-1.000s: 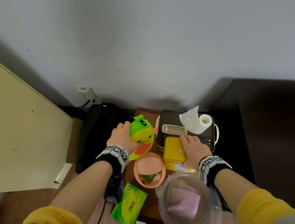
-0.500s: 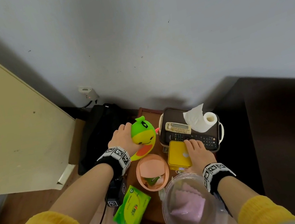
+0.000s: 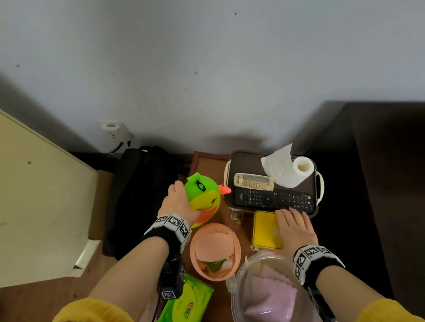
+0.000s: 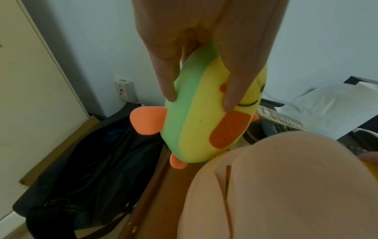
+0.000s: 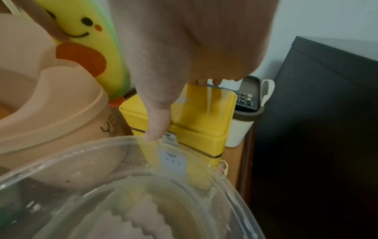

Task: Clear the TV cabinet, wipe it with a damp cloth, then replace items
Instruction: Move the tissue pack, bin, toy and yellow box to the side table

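Observation:
My left hand (image 3: 176, 203) grips a green and yellow plush toy (image 3: 204, 197) with orange patches at the back left of the small brown cabinet top (image 3: 208, 167). In the left wrist view, thumb and fingers (image 4: 231, 90) pinch the toy (image 4: 196, 129) by its sides. My right hand (image 3: 295, 228) lies over a yellow tin (image 3: 265, 229). The right wrist view shows the thumb down the near side of the tin (image 5: 196, 116) and the fingers curled over its far edge. A pink cloth (image 3: 270, 297) lies in a clear bowl (image 3: 235, 294) at the front.
A brown tray (image 3: 242, 162) behind the tin holds two remotes (image 3: 271, 198) and a tissue roll (image 3: 302, 167). A pink lidded bin (image 3: 214, 247) stands mid-cabinet, and a green tissue pack (image 3: 185, 308) is at the front left. A black bag (image 3: 138, 195) sits on the floor at left, dark furniture (image 3: 406, 184) at right.
Both hands keep the same holds on the toy and the tin. The head view has shifted slightly; no object has clearly moved.

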